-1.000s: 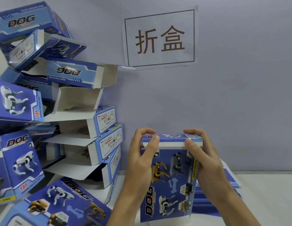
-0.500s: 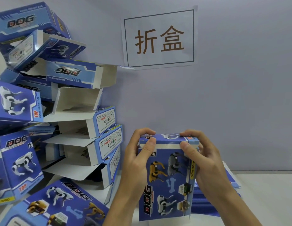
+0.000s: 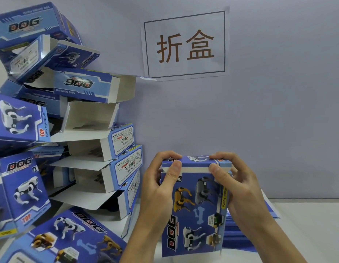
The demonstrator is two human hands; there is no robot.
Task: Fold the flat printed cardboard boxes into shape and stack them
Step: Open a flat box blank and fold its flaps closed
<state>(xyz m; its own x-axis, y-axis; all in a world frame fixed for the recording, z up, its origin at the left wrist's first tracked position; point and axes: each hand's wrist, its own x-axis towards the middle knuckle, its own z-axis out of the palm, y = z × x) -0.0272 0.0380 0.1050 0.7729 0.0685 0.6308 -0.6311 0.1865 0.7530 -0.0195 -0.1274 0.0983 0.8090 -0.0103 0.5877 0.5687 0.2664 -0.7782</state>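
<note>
Gripping upright box (image 3: pixel 195 211) top flap: both hands, left (image 3: pixel 157 188), right (image 3: pixel 238 188).

Even, bright, diffuse light with soft shadows; wide-angle bending at the edges, slight softness throughout, no glare.

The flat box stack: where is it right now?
In the head view, the flat box stack lies on the table at lower right, against the wall, mostly hidden behind the right hand and the box being folded.

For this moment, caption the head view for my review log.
Both hands, left hand and right hand, press the top flap of an upright box closed.
</note>
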